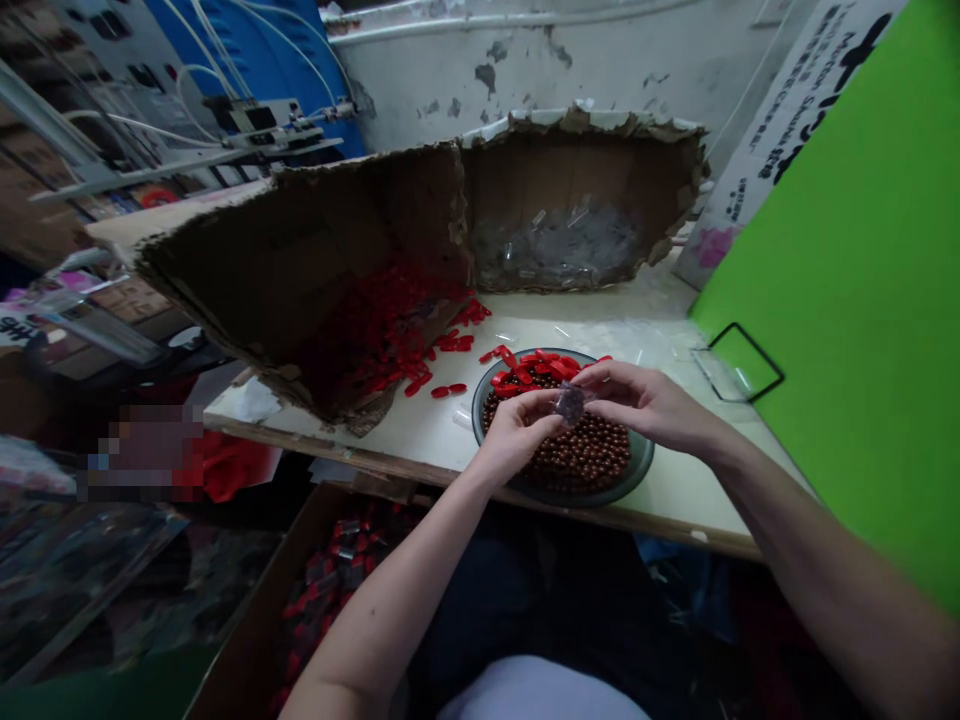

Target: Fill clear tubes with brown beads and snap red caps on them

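Both hands meet over a grey bowl (pixel 643 470) of small brown balls (pixel 577 465). Between them is a small clear plastic container (pixel 570 403) with something dark in or behind it. The fingers of my left hand (pixel 517 430) pinch it from the left. My right hand (pixel 637 400) grips its right side, thumb and fingers closed. Red plastic pieces (pixel 532 368) lie on the balls at the bowl's far side, partly behind my fingers.
On the white table (pixel 420 440), a torn cardboard box (pixel 300 250) spills red pieces (pixel 397 330). Another cardboard compartment (pixel 600 180) holds clear plastic pieces (pixel 555 245). A green panel (pixel 862 300) stands at right. Below left, a carton (pixel 247 610) holds red-and-clear items (pixel 337 570).
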`<state>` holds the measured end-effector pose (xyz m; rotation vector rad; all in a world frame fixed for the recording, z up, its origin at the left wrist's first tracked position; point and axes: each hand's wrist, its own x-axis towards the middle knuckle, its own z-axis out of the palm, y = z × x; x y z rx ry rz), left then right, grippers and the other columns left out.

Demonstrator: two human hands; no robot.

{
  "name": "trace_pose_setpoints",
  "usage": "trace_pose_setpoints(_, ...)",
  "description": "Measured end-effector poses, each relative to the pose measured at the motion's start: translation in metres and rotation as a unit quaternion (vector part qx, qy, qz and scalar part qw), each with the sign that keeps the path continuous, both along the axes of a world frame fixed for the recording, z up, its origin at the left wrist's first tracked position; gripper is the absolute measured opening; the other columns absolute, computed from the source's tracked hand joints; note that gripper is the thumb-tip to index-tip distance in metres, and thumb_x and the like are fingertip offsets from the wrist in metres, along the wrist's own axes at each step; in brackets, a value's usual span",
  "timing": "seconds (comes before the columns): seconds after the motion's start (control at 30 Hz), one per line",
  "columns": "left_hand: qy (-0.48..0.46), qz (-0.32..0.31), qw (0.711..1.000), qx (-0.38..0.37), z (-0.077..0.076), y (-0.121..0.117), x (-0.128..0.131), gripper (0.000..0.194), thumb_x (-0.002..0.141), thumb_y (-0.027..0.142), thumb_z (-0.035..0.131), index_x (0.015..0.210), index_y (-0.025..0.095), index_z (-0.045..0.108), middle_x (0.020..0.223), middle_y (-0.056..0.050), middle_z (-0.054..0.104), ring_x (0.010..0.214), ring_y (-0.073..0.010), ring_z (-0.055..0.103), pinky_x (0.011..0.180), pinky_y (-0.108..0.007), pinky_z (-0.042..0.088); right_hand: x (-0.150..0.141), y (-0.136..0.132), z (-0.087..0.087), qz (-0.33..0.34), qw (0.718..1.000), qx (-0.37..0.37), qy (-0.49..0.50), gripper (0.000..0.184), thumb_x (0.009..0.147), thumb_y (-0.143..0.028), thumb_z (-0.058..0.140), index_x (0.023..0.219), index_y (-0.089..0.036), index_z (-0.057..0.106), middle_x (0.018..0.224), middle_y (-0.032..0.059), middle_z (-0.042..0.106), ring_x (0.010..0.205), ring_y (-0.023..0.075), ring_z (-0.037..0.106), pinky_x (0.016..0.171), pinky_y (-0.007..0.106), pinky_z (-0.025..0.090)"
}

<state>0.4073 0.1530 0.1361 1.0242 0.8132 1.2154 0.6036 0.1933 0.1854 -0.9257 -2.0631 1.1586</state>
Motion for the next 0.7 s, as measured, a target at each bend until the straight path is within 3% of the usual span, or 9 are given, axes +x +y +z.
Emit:
trace_pose_setpoints(0.1, -0.014, -0.01, 1.0, -0.007, 0.0, -0.001, 0.0, 0.037, 0.066, 0.023, 0.076, 0.102, 0.015, 0.07, 0.087, -0.005, 0.073, 0.074, -0.0145, 0.065, 0.076, -0.029, 0.05, -0.001, 0.001, 0.009, 0.02, 0.998, 0.004, -0.053, 0.027, 0.081, -0.036, 0.065, 0.105, -0.022, 0.063, 0.098, 0.0051, 0.069, 0.089, 0.0211, 0.066, 0.083, 0.036, 0.053)
trace_pose_setpoints(0.2, -0.042, -0.016, 0.999, -0.018, 0.0, -0.001, 0.001, 0.036, 0.066, 0.022, 0.076, 0.101, 0.016, 0.07, 0.086, -0.005, 0.072, 0.074, -0.0141, 0.065, 0.076, -0.029, 0.05, -0.003, 0.0, 0.014, 0.02, 0.999, -0.012, -0.044, 0.027, 0.082, -0.036, 0.064, 0.106, -0.023, 0.063, 0.099, 0.0051, 0.07, 0.089, 0.021, 0.066, 0.081, 0.035, 0.053)
trace_pose_setpoints(0.5, -0.055, -0.045, 0.997, -0.025, 0.005, -0.004, -0.001, 0.039, 0.062, 0.016, 0.077, 0.1, 0.017, 0.07, 0.091, -0.005, 0.072, 0.079, -0.0158, 0.066, 0.078, -0.03, 0.049, 0.002, 0.002, 0.015, 0.006, 0.998, -0.022, -0.057, 0.031, 0.079, -0.042, 0.068, 0.104, -0.023, 0.067, 0.097, 0.0048, 0.07, 0.088, 0.0214, 0.066, 0.082, 0.036, 0.053)
trace_pose_setpoints(0.7, -0.07, -0.046, 0.996, -0.021, 0.007, -0.005, 0.0, 0.039, 0.062, 0.016, 0.076, 0.101, 0.016, 0.069, 0.088, -0.004, 0.072, 0.075, -0.0148, 0.066, 0.074, -0.028, 0.049, 0.0, -0.004, 0.021, -0.017, 0.999, -0.047, 0.017, 0.038, 0.077, -0.042, 0.07, 0.109, -0.023, 0.066, 0.102, 0.0053, 0.07, 0.092, 0.0211, 0.066, 0.085, 0.036, 0.052)
